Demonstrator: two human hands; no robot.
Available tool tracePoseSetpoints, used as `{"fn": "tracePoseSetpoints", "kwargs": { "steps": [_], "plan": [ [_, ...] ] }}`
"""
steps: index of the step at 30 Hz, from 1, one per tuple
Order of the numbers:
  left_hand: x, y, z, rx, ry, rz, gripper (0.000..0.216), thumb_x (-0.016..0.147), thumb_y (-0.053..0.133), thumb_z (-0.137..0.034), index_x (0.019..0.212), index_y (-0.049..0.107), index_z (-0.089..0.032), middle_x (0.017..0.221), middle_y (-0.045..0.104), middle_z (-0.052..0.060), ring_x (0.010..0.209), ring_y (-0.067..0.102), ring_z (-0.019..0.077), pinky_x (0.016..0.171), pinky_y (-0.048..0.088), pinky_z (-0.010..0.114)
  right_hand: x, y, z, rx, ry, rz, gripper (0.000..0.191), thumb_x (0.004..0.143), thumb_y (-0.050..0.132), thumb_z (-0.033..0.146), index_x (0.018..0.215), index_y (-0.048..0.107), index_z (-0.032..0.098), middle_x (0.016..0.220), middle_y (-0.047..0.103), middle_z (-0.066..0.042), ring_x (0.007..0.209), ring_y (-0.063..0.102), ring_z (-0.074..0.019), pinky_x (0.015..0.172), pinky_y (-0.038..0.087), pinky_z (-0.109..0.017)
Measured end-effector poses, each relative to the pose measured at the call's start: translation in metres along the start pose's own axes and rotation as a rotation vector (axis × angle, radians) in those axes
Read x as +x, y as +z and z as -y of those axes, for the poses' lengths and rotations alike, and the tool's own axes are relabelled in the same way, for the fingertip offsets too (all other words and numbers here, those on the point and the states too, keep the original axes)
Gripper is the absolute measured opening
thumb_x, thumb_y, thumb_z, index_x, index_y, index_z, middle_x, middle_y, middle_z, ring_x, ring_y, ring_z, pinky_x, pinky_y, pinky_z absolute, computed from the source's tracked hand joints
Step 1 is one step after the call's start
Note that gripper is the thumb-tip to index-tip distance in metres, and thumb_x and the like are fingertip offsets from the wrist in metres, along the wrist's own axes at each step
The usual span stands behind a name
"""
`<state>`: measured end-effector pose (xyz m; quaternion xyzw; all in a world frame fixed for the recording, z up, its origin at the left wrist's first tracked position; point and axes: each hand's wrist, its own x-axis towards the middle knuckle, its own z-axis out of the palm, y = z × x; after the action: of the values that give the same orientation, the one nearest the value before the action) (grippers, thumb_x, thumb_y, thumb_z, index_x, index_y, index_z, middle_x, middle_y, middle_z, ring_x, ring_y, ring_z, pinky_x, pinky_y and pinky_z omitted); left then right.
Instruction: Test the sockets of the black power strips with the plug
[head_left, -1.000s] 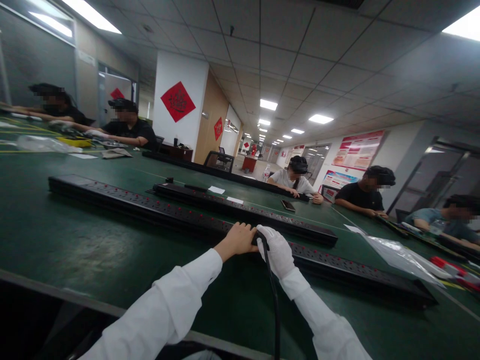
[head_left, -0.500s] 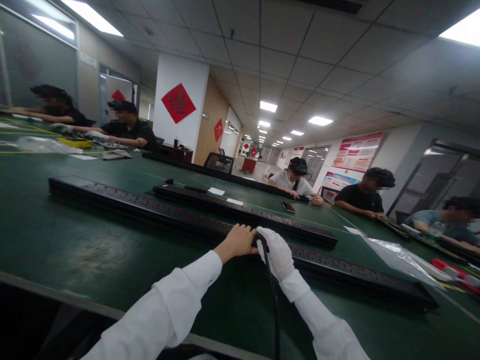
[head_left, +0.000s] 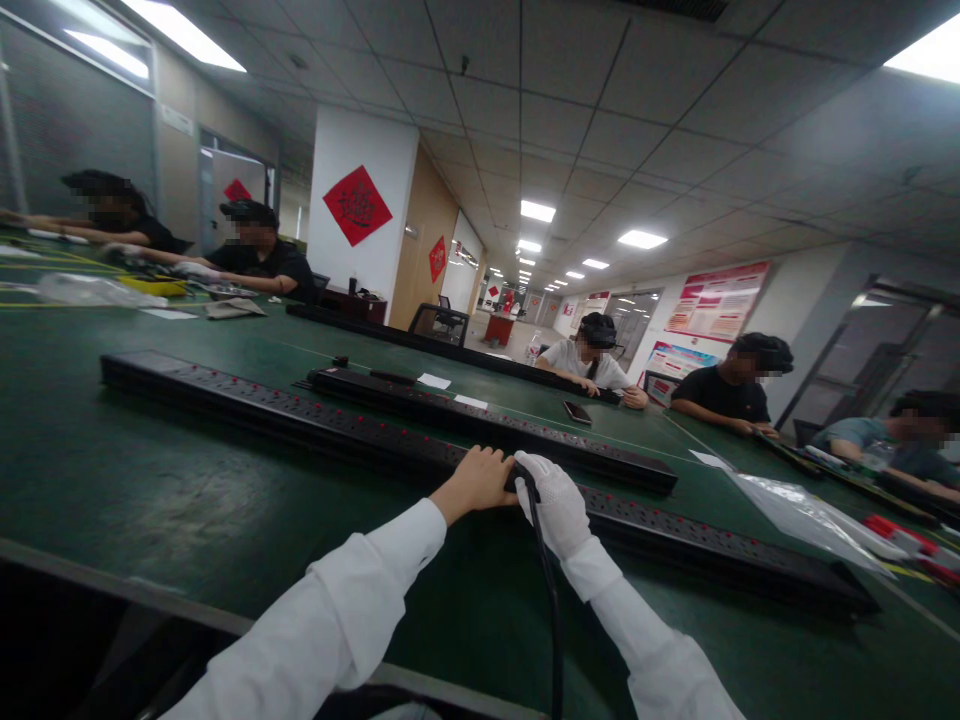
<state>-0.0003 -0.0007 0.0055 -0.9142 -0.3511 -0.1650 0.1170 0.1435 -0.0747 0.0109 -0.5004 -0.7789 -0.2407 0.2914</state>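
A long black power strip (head_left: 322,418) with a row of sockets and small red parts lies across the table in front of me. My bare left hand (head_left: 484,478) rests on the middle of it, fingers bent over the top. Close beside it, my white-gloved right hand (head_left: 553,503) is closed round the plug end of a black power cord (head_left: 551,600), at the strip. The plug is mostly covered by my fingers. The cord hangs from that hand toward the table's near edge.
Behind lies a second power strip (head_left: 495,428), with a phone (head_left: 577,411) and white paper slips (head_left: 433,381) nearby. A clear plastic bag (head_left: 795,515) lies to the right. Several people sit round the green table (head_left: 187,510); one (head_left: 592,360) faces me across it.
Almost nothing differs. Both hands stay together at the middle of the strip, and the view has shifted very slightly.
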Motion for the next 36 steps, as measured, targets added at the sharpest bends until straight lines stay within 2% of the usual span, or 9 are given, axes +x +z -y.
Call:
{"fn": "tracePoseSetpoints", "kwargs": {
  "steps": [36],
  "plan": [
    [0.0010, -0.0026, -0.0007, -0.014, -0.014, 0.025, 0.060, 0.072, 0.039, -0.064, 0.107, 0.050, -0.017, 0.098, 0.058, 0.013, 0.086, 0.054, 0.0274, 0.073, 0.036, 0.039, 0.0007, -0.0009, 0.0003, 0.002, -0.008, -0.017, 0.038, 0.082, 0.045, 0.024, 0.120, 0.046, 0.021, 0.116, 0.054, -0.007, 0.103, 0.052, -0.0191, 0.090, 0.042, -0.036]
  ]
}}
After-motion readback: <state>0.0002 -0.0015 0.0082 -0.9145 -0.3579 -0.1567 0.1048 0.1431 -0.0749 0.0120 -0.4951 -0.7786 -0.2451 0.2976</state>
